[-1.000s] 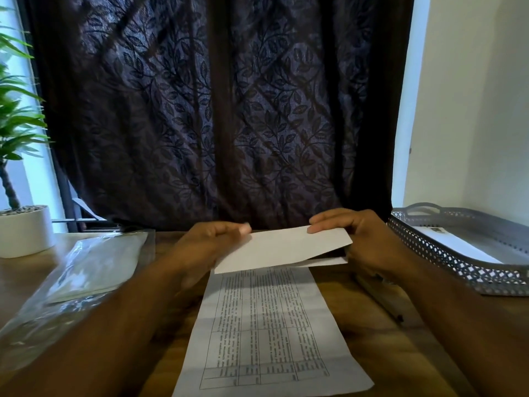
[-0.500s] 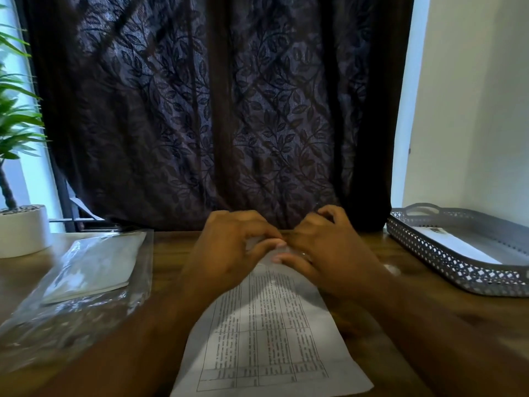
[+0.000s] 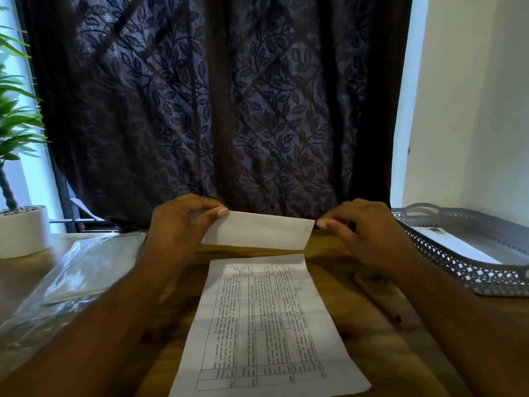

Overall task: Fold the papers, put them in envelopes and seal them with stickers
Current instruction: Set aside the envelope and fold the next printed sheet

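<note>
Hands of a person reach forward from the bottom of the view over a brown wooden worktop [image 3: 372, 353]. The left hand [image 3: 177, 230] pinches the left end of a plain white folded strip of paper [image 3: 257, 233], thumb and fingers closed on it. The right hand [image 3: 369, 236] is at the strip's right end, its fingertips touching or just beside the corner; whether it grips the paper cannot be told. The two hands are well apart, one at each end. The strip is held above the worktop, its long axis running left to right, with the left end slightly higher than the right.

Below the strip, a white printed sheet with a ruled table of text [image 3: 263, 325] lies flat on the worktop. Its long axis runs away from the person, and its far short edge sits just beneath the held strip.

At the left, a clear plastic bag holding pale flat sheets [image 3: 77, 270] lies on the worktop. Behind it stands a white round pot with a green leafy plant [image 3: 20, 230]. At the right rests a grey perforated metal tray with handles [image 3: 446, 262], holding a white flat paper item [image 3: 455, 245]. A dark curtain with a leaf pattern [image 3: 223, 104] hangs behind everything.
</note>
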